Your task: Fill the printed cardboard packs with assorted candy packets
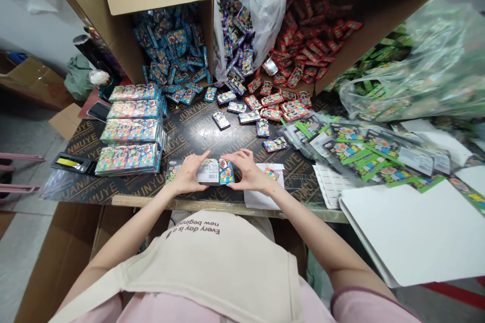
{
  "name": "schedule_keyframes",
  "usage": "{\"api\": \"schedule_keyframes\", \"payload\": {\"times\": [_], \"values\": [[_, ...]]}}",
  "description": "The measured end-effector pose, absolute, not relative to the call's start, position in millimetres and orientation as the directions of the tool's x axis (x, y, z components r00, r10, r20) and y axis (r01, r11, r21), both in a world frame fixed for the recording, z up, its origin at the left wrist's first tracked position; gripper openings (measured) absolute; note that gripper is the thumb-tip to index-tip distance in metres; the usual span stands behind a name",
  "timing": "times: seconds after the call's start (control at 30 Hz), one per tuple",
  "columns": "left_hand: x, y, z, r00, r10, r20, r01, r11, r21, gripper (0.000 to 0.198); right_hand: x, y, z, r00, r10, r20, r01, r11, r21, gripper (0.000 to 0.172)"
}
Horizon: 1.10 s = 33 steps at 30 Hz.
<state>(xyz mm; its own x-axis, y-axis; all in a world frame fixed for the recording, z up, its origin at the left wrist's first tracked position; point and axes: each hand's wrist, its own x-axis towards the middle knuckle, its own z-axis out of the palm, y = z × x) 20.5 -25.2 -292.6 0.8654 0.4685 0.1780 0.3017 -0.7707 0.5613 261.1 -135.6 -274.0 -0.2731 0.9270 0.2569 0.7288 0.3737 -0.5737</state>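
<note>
A flat packet with a grey barcode panel (pixel 208 171) lies at the table's front edge. My left hand (pixel 185 175) is closed around it, thumb below and index finger above. A green and black printed end (pixel 172 167) shows beyond that hand. At the packet's right end is a small blue printed box (pixel 226 171), and my right hand (pixel 248 170) grips it between thumb and fingers. Whether the box is inside the packet, I cannot tell. Beside my right wrist lies a white sheet (pixel 261 197) with a small printed piece (pixel 272 173) on it.
Stacked filled packets (pixel 129 156) stand left, near a black tool with a yellow strip (pixel 70 162). Behind are cartons of blue boxes (pixel 170 45) and red boxes (pixel 303 55), with a bag of purple boxes (pixel 237 35) between. Flat green-black pouches (pixel 364 149) spread right, near white boards (pixel 417 232).
</note>
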Motion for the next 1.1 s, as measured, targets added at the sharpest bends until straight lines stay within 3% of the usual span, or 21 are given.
{"api": "schedule_keyframes", "payload": {"times": [0.23, 0.4, 0.6, 0.73, 0.9, 1.1], "values": [[21.5, -31.8, -293.0, 0.866, 0.478, 0.147, 0.281, -0.707, 0.65, 0.107, 263.3, -138.3, -276.0, -0.211, 0.949, 0.235, 0.671, 0.316, -0.671, 0.076], [21.0, -34.0, -298.7, 0.869, 0.453, 0.199, 0.257, -0.756, 0.602, 0.102, 260.0, -137.3, -268.8, -0.343, 0.906, 0.248, 0.735, 0.423, -0.53, 0.066], [19.3, -29.1, -297.6, 0.802, 0.549, 0.235, 0.258, -0.673, 0.693, 0.104, 265.6, -138.6, -264.0, -0.152, 0.936, 0.318, 0.697, 0.33, -0.637, 0.066], [19.9, -22.9, -295.3, 0.74, 0.623, 0.253, 0.323, -0.659, 0.679, 0.109, 262.8, -141.3, -257.3, -0.052, 0.919, 0.39, 0.817, 0.264, -0.512, 0.065], [21.7, -20.8, -294.4, 0.778, 0.581, 0.241, 0.315, -0.692, 0.649, 0.114, 257.9, -142.5, -250.9, 0.066, 0.868, 0.492, 0.891, 0.171, -0.421, 0.067], [24.3, -21.3, -290.5, 0.775, 0.584, 0.241, 0.313, -0.686, 0.657, 0.117, 254.6, -141.5, -253.5, -0.099, 0.928, 0.358, 0.872, 0.254, -0.418, 0.064]]}}
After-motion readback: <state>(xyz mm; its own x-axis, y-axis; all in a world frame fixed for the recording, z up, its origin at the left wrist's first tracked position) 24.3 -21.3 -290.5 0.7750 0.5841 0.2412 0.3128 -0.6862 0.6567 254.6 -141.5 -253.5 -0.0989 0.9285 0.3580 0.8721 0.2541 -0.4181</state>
